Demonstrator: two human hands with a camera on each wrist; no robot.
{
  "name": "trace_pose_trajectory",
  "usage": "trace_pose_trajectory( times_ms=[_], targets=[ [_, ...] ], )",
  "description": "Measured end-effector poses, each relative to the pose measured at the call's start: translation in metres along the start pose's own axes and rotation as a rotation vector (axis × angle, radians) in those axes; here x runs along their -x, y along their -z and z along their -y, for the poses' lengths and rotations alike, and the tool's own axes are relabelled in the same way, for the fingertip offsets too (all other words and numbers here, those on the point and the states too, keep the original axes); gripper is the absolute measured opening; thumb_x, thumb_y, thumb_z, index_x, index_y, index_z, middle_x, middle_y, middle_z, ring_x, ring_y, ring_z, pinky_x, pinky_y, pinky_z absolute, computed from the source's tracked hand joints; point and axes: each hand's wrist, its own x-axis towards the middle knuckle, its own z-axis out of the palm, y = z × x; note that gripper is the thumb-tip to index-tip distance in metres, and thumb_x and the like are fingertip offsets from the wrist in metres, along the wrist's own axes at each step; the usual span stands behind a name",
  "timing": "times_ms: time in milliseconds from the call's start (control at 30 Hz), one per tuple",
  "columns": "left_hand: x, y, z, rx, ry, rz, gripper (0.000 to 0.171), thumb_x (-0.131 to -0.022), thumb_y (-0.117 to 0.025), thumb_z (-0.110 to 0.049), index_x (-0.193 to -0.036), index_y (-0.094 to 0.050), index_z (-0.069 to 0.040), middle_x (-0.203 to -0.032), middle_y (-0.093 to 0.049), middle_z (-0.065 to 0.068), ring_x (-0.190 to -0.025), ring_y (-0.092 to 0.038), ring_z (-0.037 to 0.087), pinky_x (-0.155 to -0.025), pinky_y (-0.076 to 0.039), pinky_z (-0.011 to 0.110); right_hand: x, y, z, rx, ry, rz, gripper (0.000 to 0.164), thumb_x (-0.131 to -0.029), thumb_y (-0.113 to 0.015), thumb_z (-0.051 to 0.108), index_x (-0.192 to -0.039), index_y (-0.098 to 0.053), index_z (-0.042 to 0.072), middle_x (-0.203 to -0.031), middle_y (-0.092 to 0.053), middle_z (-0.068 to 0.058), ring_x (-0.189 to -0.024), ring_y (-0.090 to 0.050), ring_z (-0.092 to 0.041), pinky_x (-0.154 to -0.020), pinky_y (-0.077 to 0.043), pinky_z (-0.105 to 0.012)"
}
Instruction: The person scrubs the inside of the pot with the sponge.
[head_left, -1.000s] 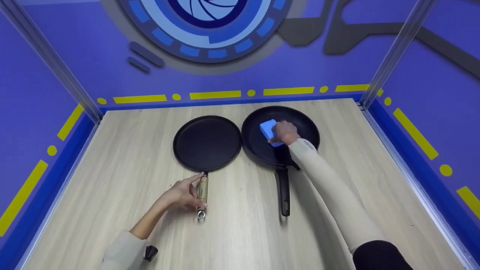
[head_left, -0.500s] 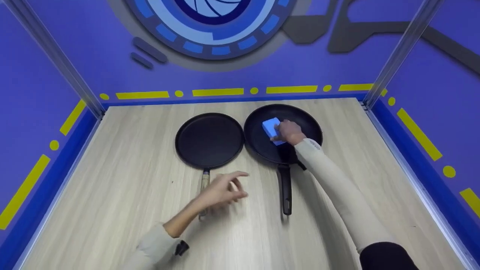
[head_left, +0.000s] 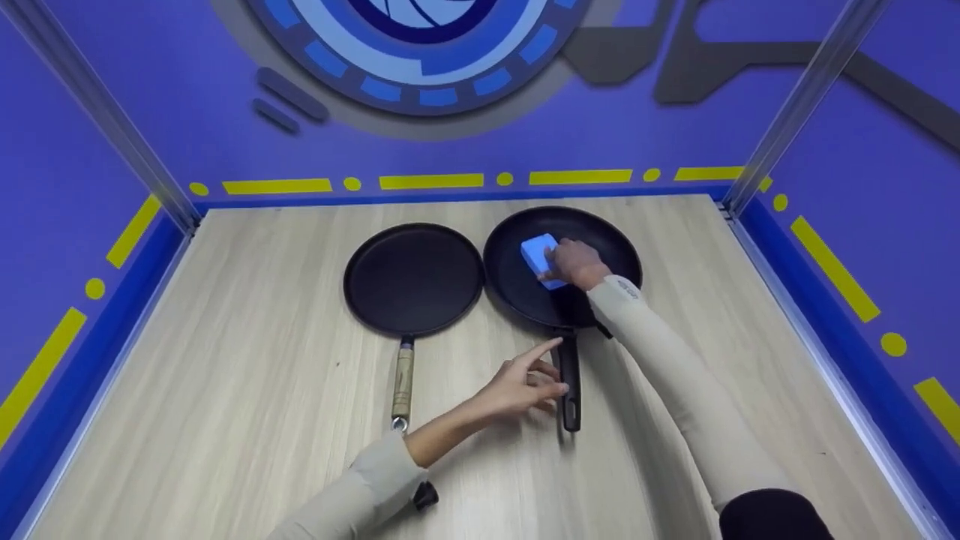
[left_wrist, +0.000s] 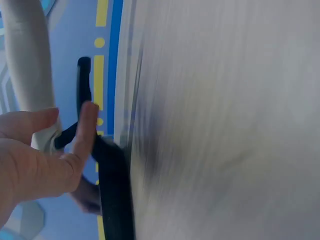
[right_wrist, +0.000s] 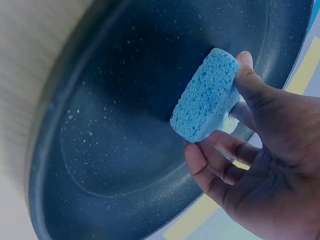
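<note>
My right hand (head_left: 577,264) pinches a blue sponge (right_wrist: 206,95) between thumb and fingers, inside a deep black frying pan (head_left: 517,300). Pale specks dot that pan's dark inside in the right wrist view. Its black handle (head_left: 572,382) points toward me. My left hand (head_left: 521,386) is right beside this handle, index finger stretched along it and thumb tip overlapping it in the head view; the fingers are not curled round it. In the left wrist view the left hand (left_wrist: 45,160) shows with loosely spread fingers in front of the handle.
A flat black pan (head_left: 412,279) lies left of the frying pan, their rims side by side. Its wooden handle (head_left: 403,382) ends in a metal ring (head_left: 399,424) near my left sleeve (head_left: 367,487). Blue walls (head_left: 450,161) with yellow marks enclose the wooden table (head_left: 255,315).
My left hand has let go of the flat pan's wooden handle and moved right to the frying pan's black handle. The right hand still holds the sponge in nearly the same place.
</note>
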Motion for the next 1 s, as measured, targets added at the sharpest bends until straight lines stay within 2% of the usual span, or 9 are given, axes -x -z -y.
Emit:
trace_pose_trajectory(
  times_ms=[100,233,400,567,667,800,900,1000],
  targets=[
    [-0.007,-0.007,0.003,0.093,0.048,-0.009,0.076,-0.091,-0.07,0.008,-0.157,-0.04,-0.013,-0.118,-0.06,0.015,-0.09,-0.073,0.02,-0.085,-0.065,0.046,0.0,0.0,-0.002,-0.003,0.029,-0.013,0.062,-0.098,-0.067,0.041,-0.143,-0.053,0.001,-0.128,-0.062,-0.027,-0.123,-0.057,-0.044,-0.106,-0.051,-0.058],
    [-0.013,-0.018,0.009,0.182,0.08,0.002,0.071,-0.089,-0.07,0.012,-0.153,-0.046,-0.009,-0.102,-0.059,0.006,-0.079,-0.071,0.011,-0.084,-0.065,0.043,0.004,-0.003,-0.005,0.023,0.061,-0.02,0.061,-0.097,-0.069,0.042,-0.141,-0.056,0.003,-0.123,-0.065,-0.026,-0.122,-0.058,-0.044,-0.106,-0.05,-0.057],
    [-0.019,-0.026,0.01,0.176,0.085,0.009,0.071,-0.088,-0.071,0.012,-0.152,-0.046,-0.008,-0.093,-0.058,0.004,-0.07,-0.067,0.009,-0.08,-0.066,0.04,0.007,-0.006,-0.008,0.023,0.097,-0.043,0.063,-0.096,-0.069,0.042,-0.144,-0.055,0.003,-0.123,-0.064,-0.028,-0.12,-0.058,-0.044,-0.108,-0.049,-0.056],
    [-0.022,-0.028,0.01,0.204,0.123,0.048,0.077,-0.09,-0.068,0.011,-0.156,-0.04,-0.016,-0.095,-0.063,0.007,-0.075,-0.072,0.017,-0.083,-0.065,0.043,0.007,-0.005,-0.008,0.012,0.097,-0.062,0.066,-0.097,-0.069,0.041,-0.148,-0.052,0.003,-0.127,-0.064,-0.029,-0.121,-0.058,-0.045,-0.108,-0.049,-0.057],
    [-0.023,-0.028,0.013,0.252,0.153,0.096,0.08,-0.093,-0.066,0.008,-0.159,-0.033,-0.022,-0.106,-0.069,0.01,-0.089,-0.076,0.027,-0.087,-0.064,0.046,0.007,-0.005,-0.008,0.013,0.095,-0.055,0.066,-0.097,-0.069,0.041,-0.147,-0.052,0.004,-0.128,-0.063,-0.03,-0.122,-0.057,-0.046,-0.109,-0.048,-0.058],
    [-0.024,-0.028,0.016,0.36,0.174,0.141,0.081,-0.096,-0.062,0.009,-0.161,-0.026,-0.023,-0.122,-0.069,0.021,-0.107,-0.073,0.04,-0.092,-0.062,0.049,0.008,-0.005,-0.009,0.004,0.093,-0.034,0.065,-0.097,-0.068,0.04,-0.15,-0.05,0.006,-0.134,-0.058,-0.031,-0.127,-0.055,-0.047,-0.112,-0.046,-0.058],
    [-0.025,-0.028,0.015,0.389,0.187,0.139,0.081,-0.096,-0.06,0.011,-0.161,-0.026,-0.023,-0.123,-0.068,0.023,-0.109,-0.071,0.042,-0.093,-0.061,0.049,0.01,-0.004,-0.01,-0.016,0.098,-0.025,0.066,-0.097,-0.069,0.038,-0.152,-0.048,0.008,-0.143,-0.051,-0.034,-0.133,-0.05,-0.048,-0.115,-0.043,-0.058],
    [-0.025,-0.028,0.013,0.373,0.2,0.119,0.081,-0.095,-0.06,0.012,-0.16,-0.028,-0.024,-0.119,-0.069,0.023,-0.11,-0.071,0.043,-0.092,-0.062,0.048,0.014,-0.004,-0.011,-0.048,0.127,-0.023,0.067,-0.095,-0.072,0.035,-0.153,-0.047,0.011,-0.151,-0.044,-0.035,-0.139,-0.045,-0.049,-0.119,-0.039,-0.058]
  ],
)
